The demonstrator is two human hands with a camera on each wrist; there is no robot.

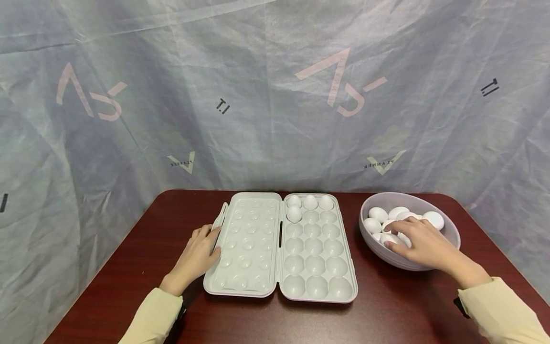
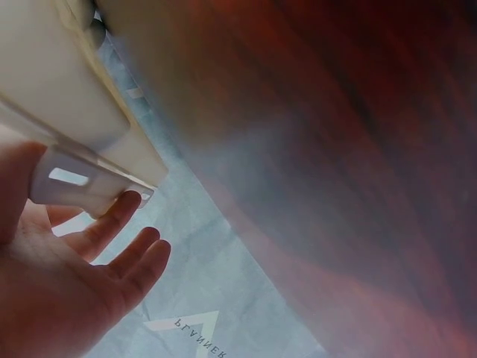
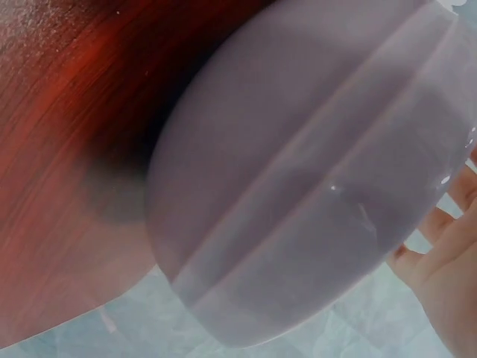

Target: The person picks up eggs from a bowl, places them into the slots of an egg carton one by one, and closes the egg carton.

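Observation:
A pale egg box point(image 1: 279, 282) lies unfolded, its lid point(image 1: 245, 246) on the left and its cupped tray point(image 1: 315, 265) on the right. Several white eggs point(image 1: 310, 202) sit in the tray's far cups. At the lid's left edge, my left hand point(image 1: 195, 253) holds the latch flap point(image 2: 82, 183) between thumb and fingers. My right hand point(image 1: 423, 241) reaches over the near rim of a greyish-purple bowl point(image 1: 401, 260), thumb and fingers bent around a white egg point(image 1: 391, 239); I cannot tell whether they grip it. More white eggs point(image 1: 378, 215) fill the bowl.
Everything stands on a dark red wooden table point(image 1: 142, 248). A grey printed cloth point(image 1: 258, 95) hangs behind and around the table. The bowl is to the right of the tray, with a strip of tabletop between them.

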